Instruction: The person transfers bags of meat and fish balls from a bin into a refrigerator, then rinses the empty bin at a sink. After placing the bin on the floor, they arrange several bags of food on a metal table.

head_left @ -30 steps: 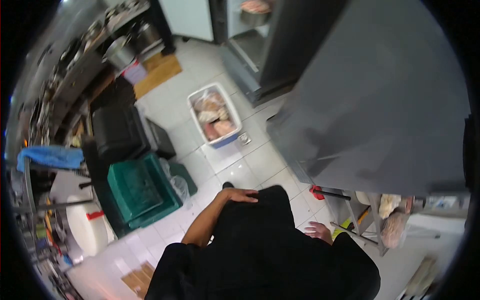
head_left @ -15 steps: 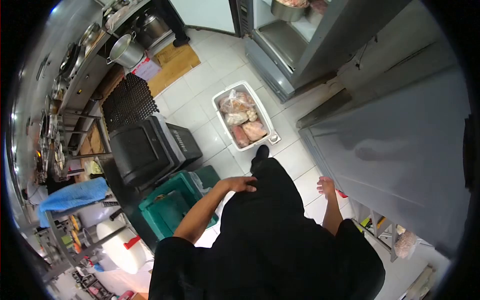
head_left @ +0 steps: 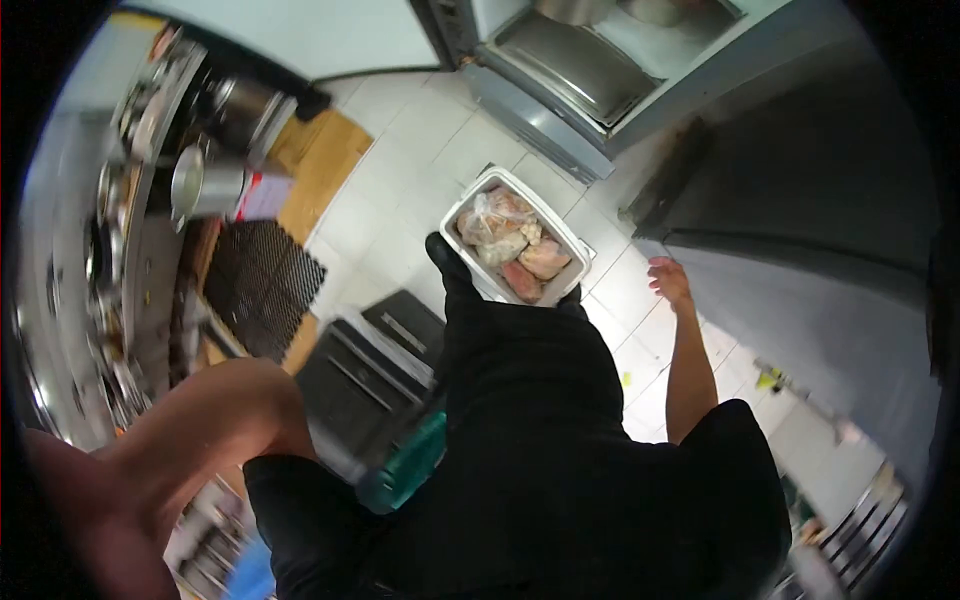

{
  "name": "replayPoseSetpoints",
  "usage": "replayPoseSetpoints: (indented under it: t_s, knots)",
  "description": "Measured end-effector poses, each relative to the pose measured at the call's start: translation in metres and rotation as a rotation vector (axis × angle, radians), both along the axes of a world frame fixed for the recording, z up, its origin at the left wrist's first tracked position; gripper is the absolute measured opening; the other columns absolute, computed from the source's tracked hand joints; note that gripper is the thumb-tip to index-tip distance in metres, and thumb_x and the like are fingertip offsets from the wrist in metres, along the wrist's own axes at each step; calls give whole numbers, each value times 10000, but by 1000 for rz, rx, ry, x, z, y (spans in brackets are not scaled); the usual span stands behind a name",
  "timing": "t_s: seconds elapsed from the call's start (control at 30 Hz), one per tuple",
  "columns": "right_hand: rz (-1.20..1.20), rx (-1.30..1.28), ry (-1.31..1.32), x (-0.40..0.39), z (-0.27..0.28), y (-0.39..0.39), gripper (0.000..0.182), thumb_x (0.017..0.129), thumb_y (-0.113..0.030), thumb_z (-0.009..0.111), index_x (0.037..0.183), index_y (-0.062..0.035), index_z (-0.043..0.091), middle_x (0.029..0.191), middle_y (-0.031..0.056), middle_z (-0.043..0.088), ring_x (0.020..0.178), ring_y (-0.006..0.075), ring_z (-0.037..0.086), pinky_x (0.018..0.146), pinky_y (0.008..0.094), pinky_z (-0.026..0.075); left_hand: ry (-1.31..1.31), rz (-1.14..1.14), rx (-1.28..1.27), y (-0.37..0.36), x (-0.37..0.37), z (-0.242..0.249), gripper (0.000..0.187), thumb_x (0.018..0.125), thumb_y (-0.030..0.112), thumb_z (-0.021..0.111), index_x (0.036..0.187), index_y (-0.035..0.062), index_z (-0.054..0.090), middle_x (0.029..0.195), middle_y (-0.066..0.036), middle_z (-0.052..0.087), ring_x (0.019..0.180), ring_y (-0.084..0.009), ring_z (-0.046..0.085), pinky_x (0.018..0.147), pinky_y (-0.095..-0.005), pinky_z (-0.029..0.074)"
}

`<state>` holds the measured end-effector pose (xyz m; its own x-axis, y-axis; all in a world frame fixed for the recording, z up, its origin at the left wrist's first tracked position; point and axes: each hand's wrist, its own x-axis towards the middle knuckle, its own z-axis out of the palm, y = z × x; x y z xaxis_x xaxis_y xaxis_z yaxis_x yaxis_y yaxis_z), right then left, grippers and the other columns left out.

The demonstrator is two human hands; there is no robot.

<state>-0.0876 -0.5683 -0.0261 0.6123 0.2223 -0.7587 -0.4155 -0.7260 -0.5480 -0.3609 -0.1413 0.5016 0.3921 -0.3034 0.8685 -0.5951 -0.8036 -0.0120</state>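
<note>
A white bin (head_left: 451, 238) holds bagged raw meat (head_left: 495, 215) and stands on the tiled floor between two black shoes. My right hand (head_left: 670, 280) hangs in the air to the right of the bin, nearest the grey cabinet side, fingers loosely apart with nothing in them. My left hand (head_left: 95, 510) is raised close to the camera at the lower left, blurred, and its fingers cannot be made out.
An opened fridge (head_left: 540, 120) with metal trays stands at the top. To the right is a grey cabinet (head_left: 790, 290). A black crate (head_left: 365, 385) and a green bin (head_left: 405, 465) lie left of my legs. A pot (head_left: 205, 185) stands near the black mat (head_left: 260, 280).
My left hand has left my thigh and swung up to the lower left. The body has moved forward, so the white bin is now close between the shoes. My right hand remains empty.
</note>
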Motion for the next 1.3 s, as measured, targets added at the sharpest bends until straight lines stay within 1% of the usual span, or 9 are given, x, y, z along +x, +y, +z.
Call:
replayPoseSetpoints:
  t_s: [0.2, 0.33, 0.57, 0.83, 0.9, 0.97, 1.1, 1.2, 1.3]
  knots:
    - [-369, 117, -198, -138, 14, 19, 286, 806, -99, 491, 1061, -87, 620, 809, 35, 631, 611, 122, 580, 507, 265, 464, 87, -595, 81, 135, 91, -20, 464, 825, 440, 558, 1139, 108, 475, 1024, -117, 508, 930, -273, 487, 831, -445, 397]
    - [-443, -120, 144, -255, 34, 74, 267, 812, -92, 477, 1030, -78, 630, 766, 37, 626, 558, 127, 571, 456, 259, 452, 72, -883, 138, 159, 136, -6, 437, 820, 419, 573, 1112, 101, 507, 1004, -108, 520, 900, -262, 494, 806, -428, 401]
    - [-850, 27, 224, -375, -5, 158, 256, 857, -147, 491, 1048, -72, 644, 756, 54, 646, 511, 141, 594, 393, 279, 467, 110, -1240, 277, 120, 187, 19, 391, 811, 383, 600, 1066, 89, 563, 969, -93, 542, 847, -245, 504, 763, -399, 409]
    - [-1179, 270, 154, -372, -104, 193, 217, 907, -174, 481, 1047, -81, 617, 762, 32, 602, 484, 120, 498, 401, 262, 410, 254, -1407, 220, 36, 239, -12, 340, 801, 341, 630, 1013, 75, 626, 929, -75, 566, 787, -224, 517, 714, -366, 418]
    - [-1240, 169, 191, -346, -57, 195, 276, 848, -101, 461, 1076, -68, 613, 811, 42, 626, 541, 110, 527, 464, 270, 443, 432, -1447, 102, 29, 262, -59, 328, 798, 330, 637, 1000, 72, 642, 919, -71, 572, 772, -219, 520, 702, -358, 420]
    - [-1334, 157, 135, -347, -59, 191, 263, 816, -107, 502, 1041, -54, 628, 783, 46, 625, 563, 123, 553, 486, 277, 449, 975, -1387, 44, 30, 279, -148, 316, 796, 320, 645, 987, 68, 658, 909, -66, 578, 757, -214, 523, 690, -349, 423]
    - [-1561, 79, -56, -358, -70, 215, 248, 800, -89, 545, 1016, -7, 632, 806, 49, 633, 633, 128, 575, 568, 257, 464, 2033, -506, 269, 30, 265, -392, 334, 845, 117, 597, 1168, 36, 567, 942, -68, 613, 823, -189, 575, 746, -308, 449]
    - [-1758, -9, 78, -361, -73, 255, 244, 804, -98, 552, 1018, -17, 638, 822, 75, 656, 683, 150, 610, 637, 276, 486, 1844, -309, 1360, 136, 252, -576, 595, 813, 281, 655, 1342, 152, 414, 1358, -167, 405, 1107, -414, 514, 920, -457, 443]
    - [-1523, -222, -83, -336, -128, 311, 235, 790, -92, 559, 998, -33, 651, 847, 113, 676, 740, 185, 649, 695, 309, 502, 1951, -35, 1349, 177, 248, -623, 758, 780, 359, 686, 1410, 216, 290, 1478, -174, 185, 1174, -475, 436, 954, -504, 415]
